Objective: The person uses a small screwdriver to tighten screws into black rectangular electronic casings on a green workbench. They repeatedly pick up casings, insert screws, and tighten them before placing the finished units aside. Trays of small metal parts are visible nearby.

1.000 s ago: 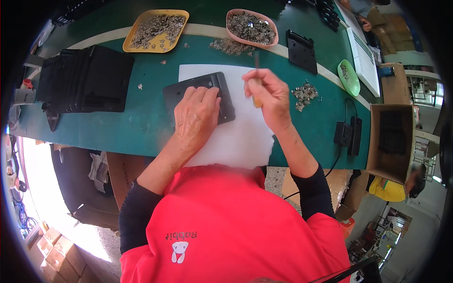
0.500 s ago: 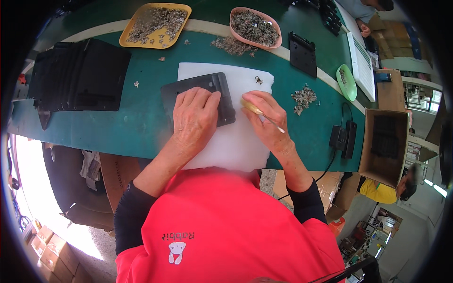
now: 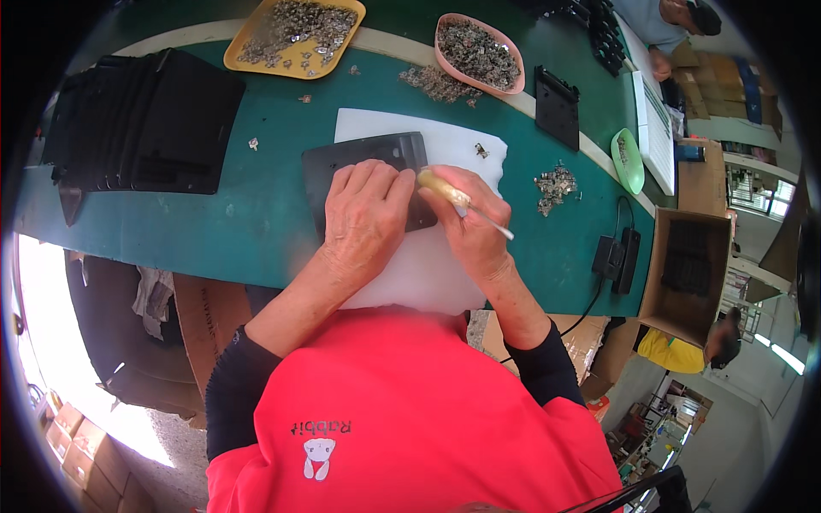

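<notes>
A flat black plastic panel [image 3: 318, 184] lies tilted on a white foam pad [image 3: 453, 278]. My left hand [image 3: 366, 218] rests on the panel, fingers bent and close together, gripping it; the fingertips' contact is partly hidden. My right hand [image 3: 475, 218] is wrapped round a screwdriver [image 3: 445, 188] with a yellowish handle. Its metal shaft points back toward me at the lower right, while the handle's butt end is over the panel's right part, close to my left fingers. One small metal clip [image 3: 481, 150] sits on the pad's far right corner.
Stacked black panels [image 3: 184, 128] stand at the left. Small metal parts fill a yellow tray [image 3: 233, 58] and a pink tray [image 3: 518, 85], with a loose pile [image 3: 556, 188] at the right. A green dish [image 3: 631, 175] and a black power adapter [image 3: 609, 256] lie farther right.
My right hand has moved left with the screwdriver, bringing the handle's end from beside the panel to over it. My left hand stays on the panel. The whole view has shifted slightly.
</notes>
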Demonstrator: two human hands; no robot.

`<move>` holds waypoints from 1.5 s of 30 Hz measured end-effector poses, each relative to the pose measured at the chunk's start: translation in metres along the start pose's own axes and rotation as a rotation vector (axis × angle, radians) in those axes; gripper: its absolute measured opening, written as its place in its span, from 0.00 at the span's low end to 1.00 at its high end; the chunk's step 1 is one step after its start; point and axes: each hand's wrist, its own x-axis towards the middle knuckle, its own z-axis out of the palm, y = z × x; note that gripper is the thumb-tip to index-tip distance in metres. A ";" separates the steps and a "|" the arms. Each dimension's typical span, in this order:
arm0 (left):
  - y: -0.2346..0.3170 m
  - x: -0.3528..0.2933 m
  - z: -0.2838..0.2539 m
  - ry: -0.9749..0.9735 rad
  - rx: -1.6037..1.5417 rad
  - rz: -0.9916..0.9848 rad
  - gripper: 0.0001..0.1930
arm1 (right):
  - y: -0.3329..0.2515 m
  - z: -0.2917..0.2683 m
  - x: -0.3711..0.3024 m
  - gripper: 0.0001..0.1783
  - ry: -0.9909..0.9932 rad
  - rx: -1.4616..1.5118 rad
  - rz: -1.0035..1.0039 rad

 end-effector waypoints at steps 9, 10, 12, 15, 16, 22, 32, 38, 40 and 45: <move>0.000 0.001 0.001 0.037 0.024 -0.002 0.18 | 0.000 -0.015 0.046 0.11 -0.336 0.017 0.490; -0.001 0.001 0.001 0.030 0.021 -0.011 0.18 | 0.006 -0.018 0.051 0.12 -0.343 0.161 0.589; 0.000 0.002 0.000 0.018 0.015 -0.031 0.20 | 0.018 -0.023 0.060 0.14 -0.356 0.455 0.780; 0.001 0.003 0.000 -0.010 0.073 -0.011 0.20 | 0.025 -0.021 0.078 0.13 -0.345 0.447 0.771; 0.000 0.002 0.001 -0.009 0.085 -0.008 0.20 | 0.026 -0.019 0.085 0.13 -0.348 0.419 0.767; -0.001 0.000 0.005 -0.006 0.096 -0.006 0.19 | 0.033 -0.007 0.110 0.17 -0.501 0.339 0.708; 0.002 0.001 0.003 -0.028 0.129 -0.012 0.21 | 0.035 0.002 0.110 0.17 -0.523 0.233 0.575; 0.001 0.000 0.003 -0.019 0.123 0.002 0.21 | 0.010 0.027 0.076 0.12 -0.226 -0.276 0.012; 0.000 0.000 0.003 -0.011 0.116 0.015 0.20 | 0.007 0.029 0.074 0.11 -0.263 -0.341 -0.035; -0.001 0.001 0.006 0.021 0.122 0.053 0.19 | 0.034 0.005 0.078 0.13 -0.287 0.210 0.485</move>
